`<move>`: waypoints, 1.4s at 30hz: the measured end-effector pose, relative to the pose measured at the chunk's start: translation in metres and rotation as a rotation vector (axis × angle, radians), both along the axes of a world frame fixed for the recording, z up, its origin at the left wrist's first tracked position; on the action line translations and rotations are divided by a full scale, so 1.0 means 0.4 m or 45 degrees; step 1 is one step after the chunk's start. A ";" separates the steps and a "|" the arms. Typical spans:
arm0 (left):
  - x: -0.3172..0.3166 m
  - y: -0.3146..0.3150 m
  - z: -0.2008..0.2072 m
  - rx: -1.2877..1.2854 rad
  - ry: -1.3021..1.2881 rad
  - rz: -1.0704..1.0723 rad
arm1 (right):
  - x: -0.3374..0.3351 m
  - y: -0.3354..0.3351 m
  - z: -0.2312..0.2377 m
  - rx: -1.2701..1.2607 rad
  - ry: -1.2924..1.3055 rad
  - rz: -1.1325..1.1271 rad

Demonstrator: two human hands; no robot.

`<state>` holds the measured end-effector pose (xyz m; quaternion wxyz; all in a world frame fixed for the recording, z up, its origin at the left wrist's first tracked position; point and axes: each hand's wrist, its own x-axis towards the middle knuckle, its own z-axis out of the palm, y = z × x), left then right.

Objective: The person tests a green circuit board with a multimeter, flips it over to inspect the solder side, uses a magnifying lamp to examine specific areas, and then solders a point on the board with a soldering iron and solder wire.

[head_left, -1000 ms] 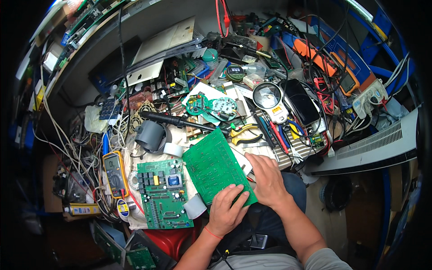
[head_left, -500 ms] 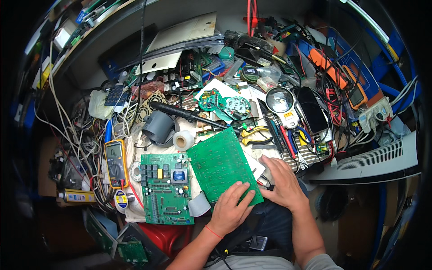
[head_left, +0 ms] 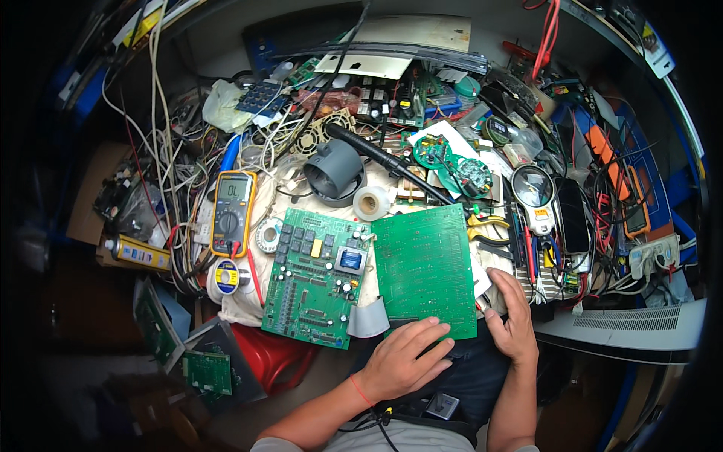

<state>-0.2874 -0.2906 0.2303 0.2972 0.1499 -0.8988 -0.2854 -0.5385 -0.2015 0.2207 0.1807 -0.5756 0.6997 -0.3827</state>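
A large green circuit board (head_left: 425, 264) lies with its trace side up, its lower edge reaching over the front of the bench. My left hand (head_left: 407, 361) rests with its outstretched fingertips along that lower edge. Beside the board's right edge is my right hand (head_left: 515, 320), thumb and fingers apart, with nothing seen in it; the thumb is close to a white object (head_left: 480, 280) partly hidden by the board. To the left lies a second green board (head_left: 312, 290) carrying relays, chips and a blue transformer (head_left: 350, 259). A grey ribbon cable (head_left: 368, 319) shows between the two boards.
A yellow multimeter (head_left: 232, 215) and a solder spool (head_left: 224, 277) stand at left. Behind the boards are a tape roll (head_left: 371, 203), a grey pipe fitting (head_left: 331, 167) and a black hose (head_left: 376, 156). Yellow-handled pliers (head_left: 489, 226) and a magnifier (head_left: 533, 188) sit at right.
The view has turned, so the bench appears rotated clockwise and shifted right. Both hands stay near the green board; my left fingertips now overlap its lower edge less.
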 end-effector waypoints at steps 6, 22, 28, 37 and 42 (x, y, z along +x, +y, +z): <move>0.066 0.018 0.007 0.073 -0.009 0.057 | 0.003 -0.003 -0.010 -0.021 0.014 -0.024; 0.215 0.080 -0.098 0.441 0.069 0.171 | -0.002 -0.014 -0.022 -0.045 -0.034 -0.100; 0.257 0.095 -0.181 0.813 -0.004 0.374 | 0.001 -0.017 -0.024 -0.033 -0.040 -0.130; 0.240 0.063 -0.142 0.741 0.167 0.382 | -0.001 -0.024 -0.038 -0.041 -0.034 -0.153; 0.225 0.038 -0.093 0.657 0.237 0.322 | 0.002 -0.020 -0.033 -0.032 -0.027 -0.169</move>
